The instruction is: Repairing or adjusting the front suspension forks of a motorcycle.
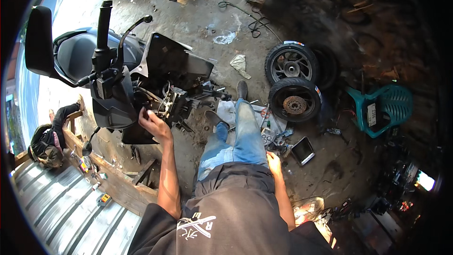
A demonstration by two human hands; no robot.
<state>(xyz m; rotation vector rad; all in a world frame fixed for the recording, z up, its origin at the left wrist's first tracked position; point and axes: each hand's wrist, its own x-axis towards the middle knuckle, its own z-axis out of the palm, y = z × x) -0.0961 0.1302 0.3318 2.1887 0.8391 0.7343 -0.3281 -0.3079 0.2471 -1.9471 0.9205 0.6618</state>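
A scooter with its front panels off stands at my left, its dark front cowl (113,111) turned toward me. My left hand (155,126) is raised to the edge of this cowl, beside the bared wiring and metal parts (172,104). Its fingers are bent together at the dark part there; whatever they pinch is too small to make out. Above are the handlebar grip (103,28), a brake lever (122,42) and a mirror (40,42). My right hand (273,161) hangs low against my right thigh, its fingers partly hidden, and I cannot see anything in it.
Two wheels with tyres (296,99) lie right of my feet, near a green plastic chair (396,108). A tray-like dark box (303,151) and scattered tools are on the floor. At left, a person (52,134) sits by a wooden bench (111,167). A cable (226,4) trails behind.
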